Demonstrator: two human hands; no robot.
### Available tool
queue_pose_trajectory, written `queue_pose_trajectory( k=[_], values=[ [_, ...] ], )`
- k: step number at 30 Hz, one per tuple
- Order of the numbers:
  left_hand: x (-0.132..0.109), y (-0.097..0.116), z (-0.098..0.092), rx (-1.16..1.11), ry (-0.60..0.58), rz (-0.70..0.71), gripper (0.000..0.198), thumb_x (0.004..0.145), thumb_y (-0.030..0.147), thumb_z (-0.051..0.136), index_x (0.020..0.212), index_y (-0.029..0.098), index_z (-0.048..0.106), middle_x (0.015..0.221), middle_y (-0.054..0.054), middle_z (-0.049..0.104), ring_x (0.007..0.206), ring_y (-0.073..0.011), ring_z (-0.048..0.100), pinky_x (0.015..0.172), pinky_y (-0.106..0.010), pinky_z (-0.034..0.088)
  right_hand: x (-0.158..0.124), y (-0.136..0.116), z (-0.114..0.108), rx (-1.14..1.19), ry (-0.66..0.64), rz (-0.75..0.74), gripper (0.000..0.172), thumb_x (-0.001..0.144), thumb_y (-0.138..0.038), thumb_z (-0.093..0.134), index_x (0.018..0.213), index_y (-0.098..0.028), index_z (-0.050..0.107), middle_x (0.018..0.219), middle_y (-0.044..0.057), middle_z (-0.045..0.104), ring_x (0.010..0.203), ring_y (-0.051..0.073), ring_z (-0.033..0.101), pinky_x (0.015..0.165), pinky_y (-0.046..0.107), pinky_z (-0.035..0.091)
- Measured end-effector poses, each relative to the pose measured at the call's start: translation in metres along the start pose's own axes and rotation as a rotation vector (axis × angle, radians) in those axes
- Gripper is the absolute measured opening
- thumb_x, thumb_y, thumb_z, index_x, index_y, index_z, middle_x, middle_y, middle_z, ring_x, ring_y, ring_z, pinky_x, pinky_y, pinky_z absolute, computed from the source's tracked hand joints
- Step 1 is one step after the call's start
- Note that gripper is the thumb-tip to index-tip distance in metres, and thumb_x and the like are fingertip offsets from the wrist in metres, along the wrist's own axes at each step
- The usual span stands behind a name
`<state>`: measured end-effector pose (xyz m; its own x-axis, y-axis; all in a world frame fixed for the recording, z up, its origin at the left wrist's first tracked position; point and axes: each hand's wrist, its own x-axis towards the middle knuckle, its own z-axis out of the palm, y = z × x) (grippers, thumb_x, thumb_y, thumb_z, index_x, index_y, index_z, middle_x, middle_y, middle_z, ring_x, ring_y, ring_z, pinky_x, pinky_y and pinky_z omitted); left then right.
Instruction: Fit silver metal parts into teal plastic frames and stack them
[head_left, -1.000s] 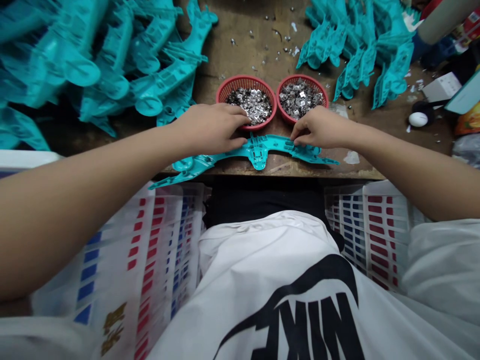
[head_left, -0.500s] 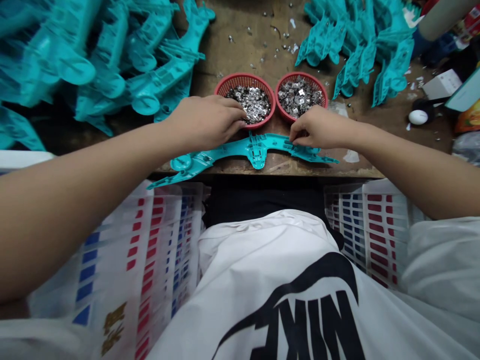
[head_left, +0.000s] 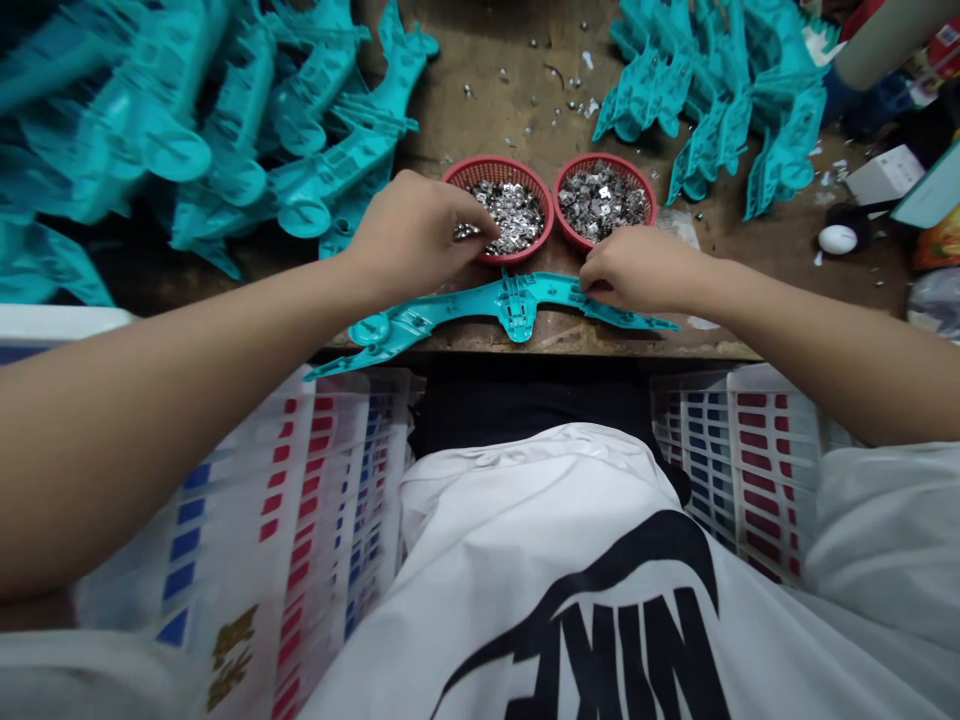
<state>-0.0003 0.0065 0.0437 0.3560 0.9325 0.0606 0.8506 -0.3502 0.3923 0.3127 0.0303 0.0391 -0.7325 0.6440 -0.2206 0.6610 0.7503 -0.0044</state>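
Note:
A long turquoise plastic part (head_left: 517, 305) with a winged shape lies along the table's front edge, ribbed side up. My left hand (head_left: 416, 230) reaches over the left red basket (head_left: 551, 215), thumb and forefinger curled into a pinch at the shiny metal clips (head_left: 514, 215). Whatever sits between those fingertips is too small to make out. At the right wing of the turquoise part, my right hand (head_left: 637, 268) is closed, its fingertips pressed down on the part. Its grip is hidden by the fingers. Just behind it stands the right red basket (head_left: 652, 205), holding small square metal clips (head_left: 604, 195).
Turquoise parts are heaped at the left (head_left: 172, 150), with another pile (head_left: 716, 100) at the back right. Loose metal bits (head_left: 574, 105) are scattered on the wooden table (head_left: 480, 120). White crates (head_left: 247, 500) stand below the edge on both sides. A white box (head_left: 885, 175) sits far right.
My left hand's knuckles have risen and its thumb and forefinger have come into a pinch at the clips. My right hand stays at the part's right wing. The view has shifted slightly.

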Motion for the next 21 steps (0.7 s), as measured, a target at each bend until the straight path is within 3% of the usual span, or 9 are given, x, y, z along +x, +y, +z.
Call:
queue_pose_trajectory(
  k=[3, 6, 11, 15, 21],
  values=[
    [-0.0002, -0.0017, 0.0041, -0.112, 0.081, 0.010, 0.050, 0.093, 0.054, 0.060, 0.116, 0.031, 0.098, 0.126, -0.003, 0.097, 0.117, -0.0343, 0.086, 0.119, -0.054, 0.067, 0.0001, -0.0010, -0.0033, -0.006, -0.042, -0.012, 0.034, 0.113, -0.028, 0.071, 0.128, -0.031, 0.101, 0.118, 0.008, 0.096, 0.110, 0.032, 0.081, 0.094, 0.042, 0.054],
    [-0.0003, -0.0026, 0.0053, -0.196, 0.094, -0.007, 0.046, 0.092, 0.058, 0.064, 0.111, 0.032, 0.097, 0.120, -0.004, 0.096, 0.109, -0.0326, 0.083, 0.115, -0.054, 0.068, -0.0009, -0.0005, -0.0066, 0.012, -0.037, -0.018, 0.033, 0.113, -0.031, 0.072, 0.131, -0.031, 0.101, 0.118, 0.008, 0.096, 0.107, 0.032, 0.082, 0.096, 0.043, 0.055],
    [0.0017, -0.0038, 0.0052, -0.280, 0.088, -0.020, 0.043, 0.092, 0.066, 0.077, 0.114, 0.032, 0.092, 0.129, -0.004, 0.096, 0.124, -0.0338, 0.082, 0.125, -0.053, 0.067, -0.0011, 0.0032, -0.0043, 0.009, -0.014, -0.011, 0.031, 0.114, -0.031, 0.072, 0.128, -0.029, 0.100, 0.106, 0.007, 0.095, 0.101, 0.030, 0.082, 0.092, 0.042, 0.054],
    [0.0036, -0.0070, 0.0082, -0.326, 0.118, 0.029, 0.047, 0.091, 0.064, 0.079, 0.122, 0.031, 0.093, 0.124, -0.005, 0.095, 0.120, -0.0333, 0.084, 0.121, -0.055, 0.070, 0.0004, 0.0020, -0.0001, 0.023, -0.007, -0.014, 0.030, 0.114, -0.033, 0.073, 0.126, -0.031, 0.100, 0.102, 0.007, 0.094, 0.102, 0.031, 0.081, 0.089, 0.041, 0.054],
    [0.0015, -0.0076, 0.0108, -0.392, 0.107, 0.005, 0.045, 0.095, 0.062, 0.082, 0.119, 0.027, 0.096, 0.130, -0.007, 0.095, 0.136, -0.0398, 0.085, 0.133, -0.053, 0.066, -0.0001, -0.0017, -0.0052, 0.207, 0.009, -0.026, 0.029, 0.114, -0.036, 0.075, 0.126, -0.025, 0.099, 0.111, 0.009, 0.095, 0.102, 0.028, 0.083, 0.097, 0.042, 0.058]
  ],
)
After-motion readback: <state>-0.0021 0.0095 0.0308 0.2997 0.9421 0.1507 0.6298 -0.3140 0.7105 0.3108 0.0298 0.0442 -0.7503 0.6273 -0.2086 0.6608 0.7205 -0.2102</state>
